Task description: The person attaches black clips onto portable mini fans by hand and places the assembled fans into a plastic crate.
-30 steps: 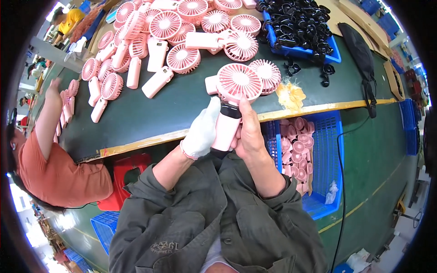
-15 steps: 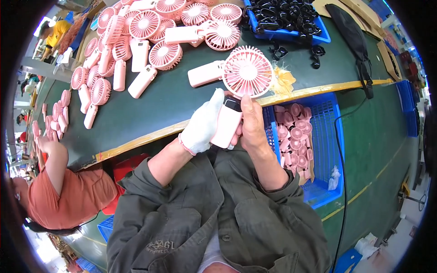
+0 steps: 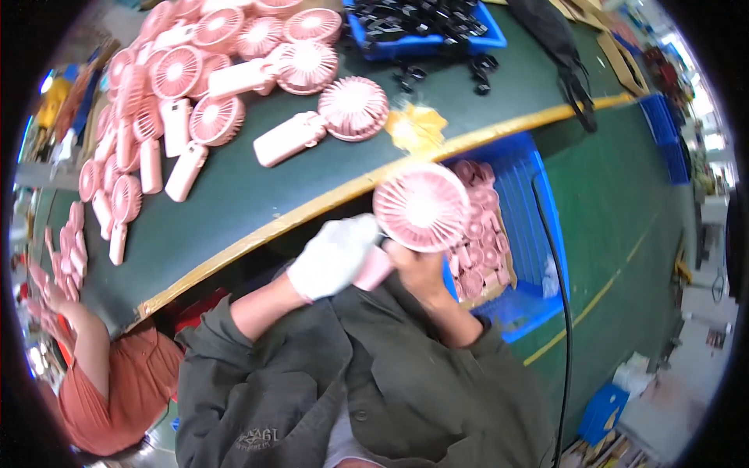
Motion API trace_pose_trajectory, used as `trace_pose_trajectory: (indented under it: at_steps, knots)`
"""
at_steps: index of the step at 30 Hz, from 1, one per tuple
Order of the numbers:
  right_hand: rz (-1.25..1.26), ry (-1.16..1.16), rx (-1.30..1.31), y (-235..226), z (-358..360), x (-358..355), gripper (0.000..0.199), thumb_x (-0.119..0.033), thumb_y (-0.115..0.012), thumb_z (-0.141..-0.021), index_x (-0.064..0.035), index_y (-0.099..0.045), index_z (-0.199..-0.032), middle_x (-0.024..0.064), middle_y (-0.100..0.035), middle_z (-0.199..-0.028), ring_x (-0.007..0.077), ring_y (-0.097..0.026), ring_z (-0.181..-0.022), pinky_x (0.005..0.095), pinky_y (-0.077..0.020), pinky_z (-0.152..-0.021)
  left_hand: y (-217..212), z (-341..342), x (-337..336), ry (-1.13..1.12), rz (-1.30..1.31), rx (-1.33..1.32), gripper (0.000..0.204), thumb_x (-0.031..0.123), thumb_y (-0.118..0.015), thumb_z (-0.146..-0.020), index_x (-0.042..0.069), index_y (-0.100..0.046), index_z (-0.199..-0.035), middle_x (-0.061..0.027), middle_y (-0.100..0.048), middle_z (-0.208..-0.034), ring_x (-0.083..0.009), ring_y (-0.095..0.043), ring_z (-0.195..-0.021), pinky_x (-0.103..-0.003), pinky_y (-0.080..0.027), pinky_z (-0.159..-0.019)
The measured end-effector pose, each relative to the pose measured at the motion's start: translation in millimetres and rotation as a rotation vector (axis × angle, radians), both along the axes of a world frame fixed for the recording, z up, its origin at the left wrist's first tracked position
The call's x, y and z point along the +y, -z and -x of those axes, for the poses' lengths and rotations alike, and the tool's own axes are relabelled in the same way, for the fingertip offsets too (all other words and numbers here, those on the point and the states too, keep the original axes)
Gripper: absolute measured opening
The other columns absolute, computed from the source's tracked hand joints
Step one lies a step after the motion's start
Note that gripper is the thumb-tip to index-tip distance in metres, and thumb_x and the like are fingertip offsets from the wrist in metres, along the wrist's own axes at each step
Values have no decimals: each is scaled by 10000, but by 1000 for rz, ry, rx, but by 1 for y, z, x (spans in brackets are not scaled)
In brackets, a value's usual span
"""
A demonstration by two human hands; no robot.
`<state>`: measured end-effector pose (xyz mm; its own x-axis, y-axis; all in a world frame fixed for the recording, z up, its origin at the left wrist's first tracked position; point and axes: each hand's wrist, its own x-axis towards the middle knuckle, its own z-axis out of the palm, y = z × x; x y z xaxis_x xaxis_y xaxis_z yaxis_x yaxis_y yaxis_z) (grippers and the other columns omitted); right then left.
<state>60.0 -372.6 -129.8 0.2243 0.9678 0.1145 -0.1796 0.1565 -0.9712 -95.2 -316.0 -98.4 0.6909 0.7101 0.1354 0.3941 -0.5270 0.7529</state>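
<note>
A pink handheld fan (image 3: 422, 207) is between my two hands, just off the near edge of the table, its round grille up and to the right. My left hand (image 3: 335, 253), in a white glove, is wrapped round the fan's handle, and part of the handle shows below it. My bare right hand (image 3: 417, 269) closes on the fan just under the grille; its fingers are partly hidden. On the table the nearest other thing is a single pink fan (image 3: 289, 139) lying on its side. A heap of pink fans (image 3: 175, 72) covers the table's left part.
A blue crate (image 3: 558, 292) with pink fans inside stands below the table edge at right. On the table are a blue tray (image 3: 491, 39) of black parts, loose black pieces (image 3: 484, 74), yellow tape (image 3: 417, 129) and a black bag (image 3: 550, 35). A co-worker (image 3: 117, 390) sits at left.
The fan in my hands has come down off the table toward me, its handle now mostly covered by my gloved hand. The whole view has shifted and turned.
</note>
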Motion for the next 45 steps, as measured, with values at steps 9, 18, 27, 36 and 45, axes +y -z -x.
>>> trace_pose_trajectory:
  at_steps: [9,18,27,36,45]
  knots:
    - [616,722,625,139,-108,-65,322,-383,-515,-972,-73,-575,-1035,64,-655,-920,174,-649,-791,332,-516,-605,-48,23,65,-349,-701,17,363,172,-795,-644,33,-629,-935,-132,-622,-1000,-320,-589,-1009,-386,-484,-875]
    - [9,445,-576,38,-68,18,97,-66,-639,-890,27,-630,-861,78,-600,-832,147,-575,-729,269,-460,-624,-24,31,116,-361,-705,379,527,388,-794,-658,43,-631,-1022,-143,-598,-1087,-296,-577,-1004,-398,-487,-836]
    - [-365,272,-1394,-23,-76,179,207,-52,-639,-787,-11,-665,-989,120,-625,-1115,320,-572,-997,419,-471,-891,-40,69,120,-206,-416,542,410,488,-708,-762,98,-612,-839,-113,-647,-752,-304,-656,-742,-413,-510,-615]
    - [-496,285,-1407,-26,-60,196,209,-98,-711,-760,-37,-665,-955,80,-644,-1004,283,-597,-921,373,-509,-797,-39,78,77,-497,-546,363,449,517,-696,-762,72,-640,-742,-127,-606,-746,-294,-630,-709,-409,-498,-604]
    - [-519,245,-1437,-21,-60,206,186,-160,-747,-757,-63,-686,-904,66,-678,-939,264,-612,-893,364,-513,-778,-42,75,77,-502,-392,385,442,534,-697,-763,97,-673,-703,-117,-627,-721,-282,-641,-674,-395,-495,-581]
